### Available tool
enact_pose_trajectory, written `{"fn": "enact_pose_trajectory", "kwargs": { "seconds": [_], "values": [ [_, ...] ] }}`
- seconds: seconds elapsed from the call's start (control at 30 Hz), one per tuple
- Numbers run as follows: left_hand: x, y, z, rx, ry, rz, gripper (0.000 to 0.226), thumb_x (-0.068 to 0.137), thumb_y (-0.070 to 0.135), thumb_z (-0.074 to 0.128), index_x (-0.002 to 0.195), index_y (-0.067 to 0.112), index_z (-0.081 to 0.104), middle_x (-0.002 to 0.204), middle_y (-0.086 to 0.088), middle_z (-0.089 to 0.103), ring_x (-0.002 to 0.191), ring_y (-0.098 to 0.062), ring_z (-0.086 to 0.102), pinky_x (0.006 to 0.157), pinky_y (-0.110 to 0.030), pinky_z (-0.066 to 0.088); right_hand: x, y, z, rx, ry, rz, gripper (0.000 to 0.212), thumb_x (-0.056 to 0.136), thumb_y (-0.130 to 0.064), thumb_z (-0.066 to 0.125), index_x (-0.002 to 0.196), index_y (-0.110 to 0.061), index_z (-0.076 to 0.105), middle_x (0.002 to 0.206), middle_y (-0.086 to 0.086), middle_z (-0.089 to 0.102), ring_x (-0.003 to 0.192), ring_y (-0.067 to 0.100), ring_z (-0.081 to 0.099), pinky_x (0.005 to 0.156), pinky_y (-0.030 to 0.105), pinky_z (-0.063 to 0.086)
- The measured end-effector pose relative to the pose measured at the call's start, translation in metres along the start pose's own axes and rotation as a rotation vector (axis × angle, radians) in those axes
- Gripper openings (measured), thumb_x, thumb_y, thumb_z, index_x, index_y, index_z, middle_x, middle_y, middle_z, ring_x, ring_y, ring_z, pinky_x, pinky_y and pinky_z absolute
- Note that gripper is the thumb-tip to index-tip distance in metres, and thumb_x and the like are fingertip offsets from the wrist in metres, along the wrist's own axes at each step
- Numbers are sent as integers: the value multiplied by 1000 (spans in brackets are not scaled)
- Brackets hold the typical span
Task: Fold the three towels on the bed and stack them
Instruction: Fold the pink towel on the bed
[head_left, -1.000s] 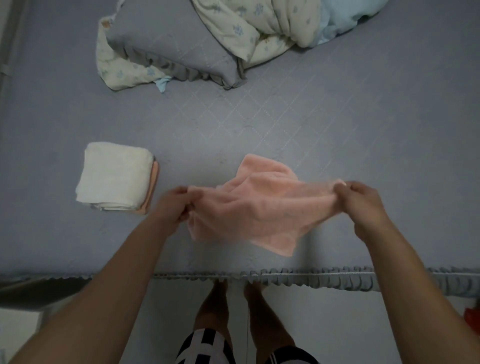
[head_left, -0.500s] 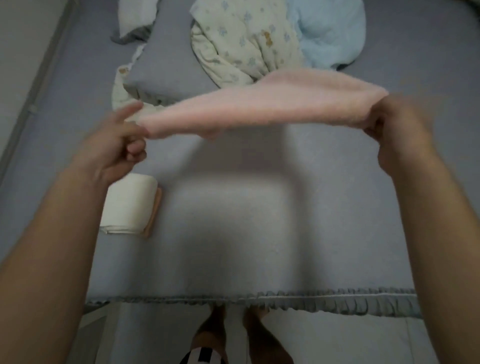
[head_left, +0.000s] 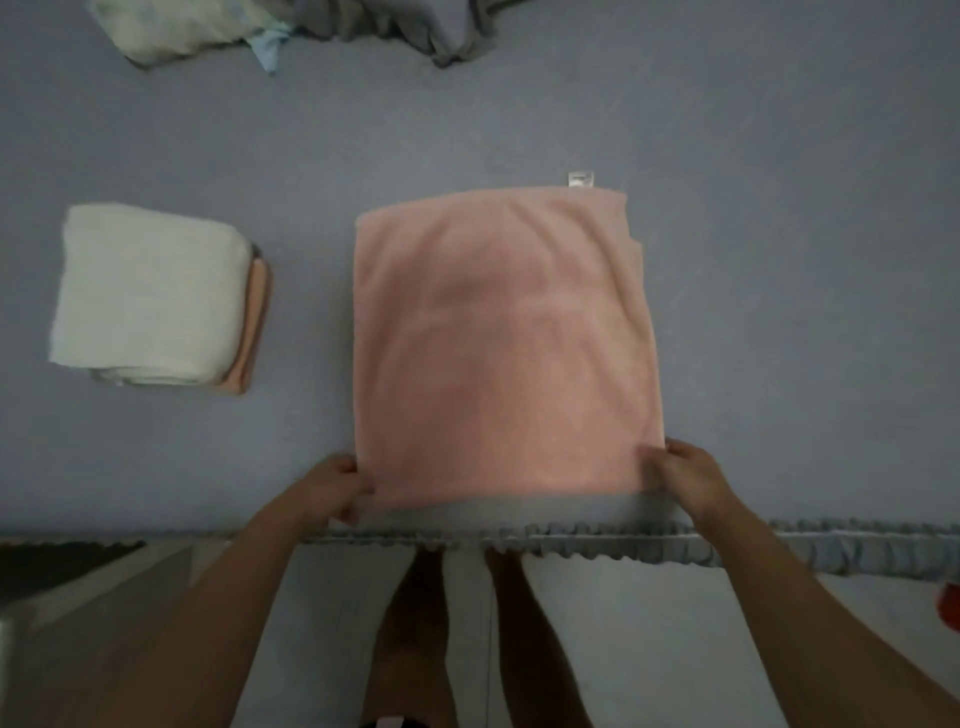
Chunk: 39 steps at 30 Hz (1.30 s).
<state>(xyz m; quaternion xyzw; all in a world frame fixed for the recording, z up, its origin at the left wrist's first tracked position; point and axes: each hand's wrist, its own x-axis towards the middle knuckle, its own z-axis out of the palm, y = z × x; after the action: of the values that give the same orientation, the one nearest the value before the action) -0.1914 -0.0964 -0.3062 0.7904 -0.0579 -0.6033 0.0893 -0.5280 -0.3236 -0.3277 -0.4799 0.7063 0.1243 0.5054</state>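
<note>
A pink towel (head_left: 501, 343) lies spread flat on the grey bed (head_left: 779, 260), a white tag showing at its far right corner. My left hand (head_left: 335, 486) pinches its near left corner. At the near right corner my right hand (head_left: 685, 473) pinches the towel's edge. To the left sits a folded white towel (head_left: 148, 291) stacked on a folded peach towel (head_left: 254, 327), of which only the right edge shows.
Crumpled bedding and a grey pillow (head_left: 311, 26) lie at the far edge of the bed. The bed's ruffled front edge (head_left: 675, 540) runs just below my hands. My legs stand on the floor below it. A red object (head_left: 949, 605) shows at the right border.
The pink towel went from bunched between my hands, to lifted and stretched in the air, to lying flat on the bed. Both hands came down to its near corners.
</note>
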Motion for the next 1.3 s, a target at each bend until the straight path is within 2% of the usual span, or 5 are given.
{"fn": "enact_pose_trajectory", "kwargs": {
  "seconds": [0.27, 0.63, 0.8, 0.93, 1.3],
  "values": [
    [49, 75, -42, -236, 305, 247, 12, 90, 23, 65, 94, 12, 67, 56, 8, 64, 44, -2, 55, 35, -9, 35, 29, -69, -11, -152, 135, -206, 27, 81, -36, 60, 95, -16, 71, 90, 5, 71, 82, 25, 64, 68, 31, 44],
    [135, 194, -108, -167, 626, 486, 11, 87, 29, 62, 85, 19, 65, 79, -3, 57, 73, -11, 47, 49, -22, 37, 118, -223, -3, 210, 231, -375, 26, 78, -37, 64, 65, -14, 63, 66, 2, 56, 51, 12, 48, 48, 23, 38],
    [84, 169, -103, -483, 295, 494, 11, 92, 19, 59, 81, 20, 62, 58, 11, 58, 48, -3, 48, 42, -15, 35, 60, -186, -12, 297, 237, -387, 13, 83, -20, 63, 71, -22, 64, 66, -6, 59, 50, 1, 49, 45, 16, 38],
    [60, 111, -94, -329, 7, 369, 14, 95, 14, 59, 105, 10, 66, 96, -13, 68, 84, -21, 60, 69, -32, 48, 20, -136, -24, 322, 66, -352, 18, 87, -6, 62, 78, -19, 71, 73, 0, 65, 58, 7, 55, 51, 20, 42],
    [115, 154, -88, -434, 403, 351, 15, 81, 33, 58, 87, 20, 63, 86, -3, 62, 80, -18, 54, 69, -36, 45, 110, -185, -21, 143, 315, -368, 10, 80, -17, 57, 83, -18, 67, 73, -4, 62, 73, 15, 58, 68, 29, 47]
  ]
}}
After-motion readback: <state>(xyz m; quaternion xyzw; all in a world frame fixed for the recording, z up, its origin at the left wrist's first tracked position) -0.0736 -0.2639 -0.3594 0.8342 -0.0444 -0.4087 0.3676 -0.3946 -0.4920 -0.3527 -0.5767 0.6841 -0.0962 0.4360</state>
